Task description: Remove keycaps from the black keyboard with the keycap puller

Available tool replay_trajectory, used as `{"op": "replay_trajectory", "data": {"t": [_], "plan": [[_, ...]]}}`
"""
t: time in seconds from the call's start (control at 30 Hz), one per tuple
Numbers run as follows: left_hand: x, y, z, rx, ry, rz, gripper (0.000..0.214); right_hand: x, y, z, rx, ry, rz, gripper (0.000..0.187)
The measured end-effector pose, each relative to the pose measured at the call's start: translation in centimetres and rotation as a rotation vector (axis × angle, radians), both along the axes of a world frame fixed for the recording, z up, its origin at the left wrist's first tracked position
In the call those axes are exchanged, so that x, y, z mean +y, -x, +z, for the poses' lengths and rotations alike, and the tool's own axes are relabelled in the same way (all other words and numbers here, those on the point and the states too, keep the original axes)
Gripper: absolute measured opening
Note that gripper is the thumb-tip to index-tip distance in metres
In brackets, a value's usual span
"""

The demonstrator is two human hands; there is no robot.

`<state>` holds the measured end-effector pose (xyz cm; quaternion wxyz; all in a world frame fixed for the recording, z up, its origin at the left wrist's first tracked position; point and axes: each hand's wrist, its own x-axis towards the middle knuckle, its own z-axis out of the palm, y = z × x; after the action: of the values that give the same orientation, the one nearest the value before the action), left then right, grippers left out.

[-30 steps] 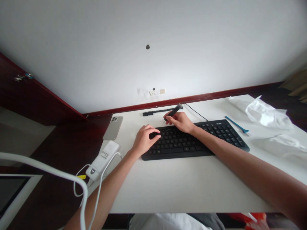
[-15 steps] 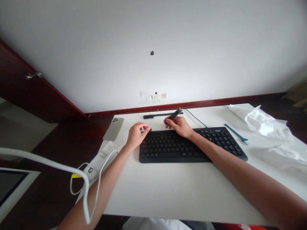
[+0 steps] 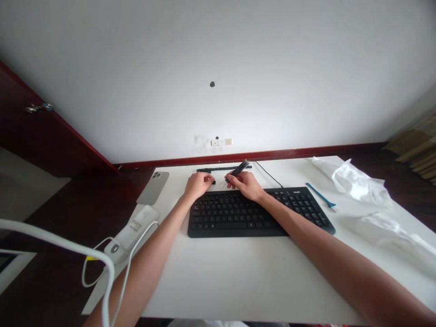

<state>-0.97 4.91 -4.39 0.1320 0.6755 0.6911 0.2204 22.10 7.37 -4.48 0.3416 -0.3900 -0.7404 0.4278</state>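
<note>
Just beyond the top-left part of the black keyboard (image 3: 235,225), my left hand (image 3: 196,185) pinches a small black keycap (image 3: 214,182) at its fingertips. My right hand (image 3: 248,185) is closed around the dark handle of a keycap puller (image 3: 239,169). The thin wire loops at its lower end hang above the table, near my left fingertips. My right wrist and forearm cross over the keyboard and cover some of its keys. A row of loose black keycaps (image 3: 223,169) lies behind both hands.
On the left are a phone (image 3: 153,187) and a white power strip (image 3: 131,234), with a white cable (image 3: 61,237) looping near my left arm. A blue brush-like tool (image 3: 320,196) and crumpled white wrapping (image 3: 361,184) lie right of the keyboard. A black cord (image 3: 269,174) runs behind it.
The view has shifted a little. My left hand, with the keycap, has moved slightly away from the keyboard's top edge toward the keycap row. My right hand still holds the puller.
</note>
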Motion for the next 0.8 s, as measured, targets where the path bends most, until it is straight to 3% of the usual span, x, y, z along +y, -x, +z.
{"op": "replay_trajectory", "data": {"t": [0.2, 0.4, 0.8], "plan": [[-1.7, 0.5, 0.8, 0.074, -0.194, -0.04, 0.026, 0.0, 0.1, 0.1, 0.005, 0.037, -0.009, 0.04], [-2.5, -0.1, 1.2, 0.191, -0.117, -0.133, 0.029, 0.0, 0.1, 0.3, 0.009, 0.037, -0.024, 0.04], [-2.7, -0.7, 0.9, 0.265, -0.102, -0.146, 0.042, 0.1, 0.1, -0.1, 0.016, 0.044, -0.019, 0.042]]}}
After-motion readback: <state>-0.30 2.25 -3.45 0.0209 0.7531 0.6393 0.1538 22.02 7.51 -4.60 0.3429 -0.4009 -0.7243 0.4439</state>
